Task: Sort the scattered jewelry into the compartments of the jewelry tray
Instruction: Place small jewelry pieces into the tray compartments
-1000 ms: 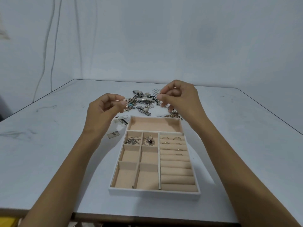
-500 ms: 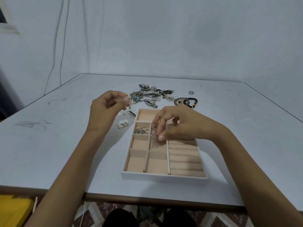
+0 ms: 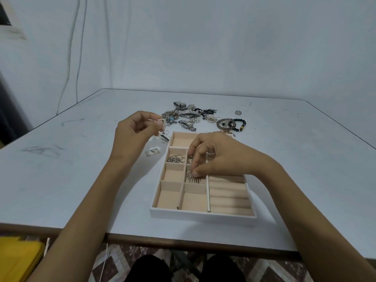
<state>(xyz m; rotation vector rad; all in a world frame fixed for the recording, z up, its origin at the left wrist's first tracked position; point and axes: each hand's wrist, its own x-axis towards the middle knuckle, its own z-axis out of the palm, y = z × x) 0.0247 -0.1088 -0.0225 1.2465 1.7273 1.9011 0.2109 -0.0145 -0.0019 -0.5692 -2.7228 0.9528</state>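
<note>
silver fan-shaped piece of thin metal spikes point(image 3: 192, 178): low in the middle square cell, directly under your right hand point(image 3: 219, 157). thumb and forefinger are pinched on its top edge. contact with the cell floor not clear.

orientation: spikes splay away from the fingertips, toward you and to your left. the fan's long axis runs roughly across the cell, and its upper part is hidden by the fingers.

handling (judged): light, rigid, prickly. the thin spikes could bend or snag the lining, so take it at the solid top, not the tips.

white jewelry tray with beige velvet lining point(image 3: 203, 216) lies beneath that hand. the ring rolls are just right of the fingertips, and a cluster of small silver rings point(image 3: 176, 159) sits in the cell beyond and left.

your left hand point(image 3: 135, 134) is raised left of the tray, fingertips pinched on a small pale metal piece point(image 3: 162, 124).

beyond both hands: an unsorted heap of mixed metal jewelry point(image 3: 193, 117) on the grey table point(image 3: 81, 159).
</note>
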